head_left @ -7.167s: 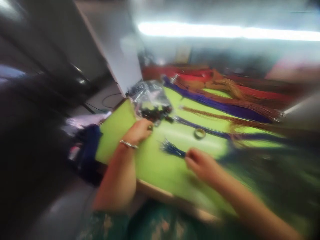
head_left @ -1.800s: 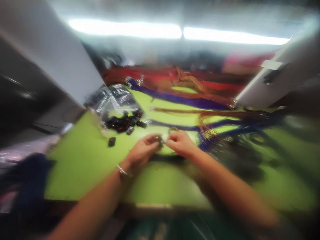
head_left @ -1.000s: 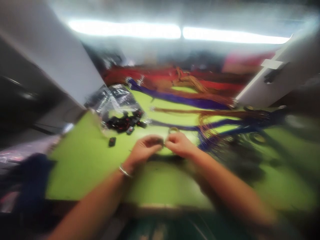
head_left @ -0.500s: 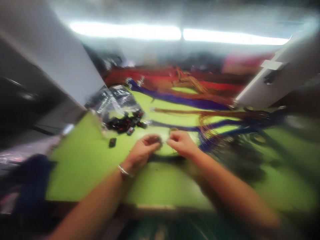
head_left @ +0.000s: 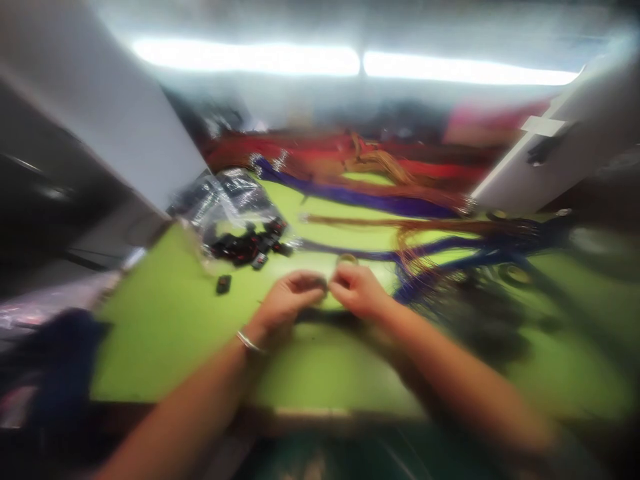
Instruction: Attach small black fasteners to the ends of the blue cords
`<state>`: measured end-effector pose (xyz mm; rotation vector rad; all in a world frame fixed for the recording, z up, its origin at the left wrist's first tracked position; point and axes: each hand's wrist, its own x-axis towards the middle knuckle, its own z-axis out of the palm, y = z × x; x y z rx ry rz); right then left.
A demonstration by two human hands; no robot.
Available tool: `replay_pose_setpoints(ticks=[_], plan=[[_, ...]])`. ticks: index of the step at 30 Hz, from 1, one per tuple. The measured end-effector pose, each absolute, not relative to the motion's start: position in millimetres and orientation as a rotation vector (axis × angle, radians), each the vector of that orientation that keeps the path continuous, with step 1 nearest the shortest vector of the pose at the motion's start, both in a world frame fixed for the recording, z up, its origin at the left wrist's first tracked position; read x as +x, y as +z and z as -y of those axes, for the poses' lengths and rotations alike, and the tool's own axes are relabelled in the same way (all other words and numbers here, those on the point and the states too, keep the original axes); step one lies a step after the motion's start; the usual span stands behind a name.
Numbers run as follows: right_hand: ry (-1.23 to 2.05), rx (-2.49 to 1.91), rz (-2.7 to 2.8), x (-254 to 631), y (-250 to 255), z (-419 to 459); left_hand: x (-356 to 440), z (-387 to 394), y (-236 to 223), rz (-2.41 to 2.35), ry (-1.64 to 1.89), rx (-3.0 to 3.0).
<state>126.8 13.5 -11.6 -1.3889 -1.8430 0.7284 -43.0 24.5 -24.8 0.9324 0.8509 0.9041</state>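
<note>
My left hand (head_left: 290,297), with a silver bangle at the wrist, is closed in a pinch on a small black connector (head_left: 320,284), mostly covered by the fingers. Close against it, my right hand (head_left: 357,288) is pinched too; whatever its fingertips hold is hidden and blurred. The fingertips of both hands nearly meet over the green tabletop (head_left: 165,333). Left of them lies a single black connector (head_left: 223,285), and beyond it a heap of black connectors with red parts (head_left: 250,245) spills by a clear plastic bag (head_left: 225,193).
Blue wires (head_left: 350,195) and brown wires (head_left: 360,222) stretch across the back and right, with red bundles (head_left: 310,147) behind. A yellowish ring (head_left: 346,259) sits just past my right hand. Grey panels (head_left: 125,127) flank the table under bright tube lights.
My right hand has shifted slightly left, closing the small gap between the fingertips. My left hand and the things on the table stay about the same.
</note>
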Motion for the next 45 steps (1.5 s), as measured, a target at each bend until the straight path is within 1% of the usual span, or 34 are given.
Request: replay_pose_setpoints(ticks=[8,13,15,17,19,21,24,27,31,36,38,42,45], plan=[[0.791,-1.434,1.854,127,-12,-12,-41,-24,-24,-0.851,0.896,0.903],[0.828,-1.494,1.944,140,14,-34,-43,-25,-14,-0.879,0.963,0.833],[0.707,-1.614,2.033,150,26,-56,-44,-26,-12,-0.878,0.973,0.783],[0.489,-1.830,2.139,162,30,-83,-45,-26,-11,-0.881,0.966,0.748],[0.317,-2.089,2.164,175,25,-109,-46,-26,-11,-0.882,0.955,0.739],[0.254,-2.216,2.142,185,14,-128,-48,-26,-12,-0.878,0.947,0.740],[0.223,-2.224,2.145,195,-5,-141,-50,-27,-15,-0.868,0.931,0.744],[0.191,-2.169,2.182,201,-13,-144,-51,-28,-18,-0.865,0.914,0.741],[0.130,-2.079,2.195,214,0,-144,-50,-29,-18,-0.861,0.928,0.729],[-0.104,-2.053,1.869,233,20,-141,-49,-29,-15,-0.877,0.942,0.729],[-0.081,-2.062,1.926,232,23,-136,-49,-29,-15,-0.893,0.942,0.733],[0.164,-2.019,2.405,212,29,-123,-48,-28,-15,-0.907,0.940,0.733],[0.220,-2.015,2.481,192,37,-117,-48,-28,-14,-0.895,0.938,0.738]])
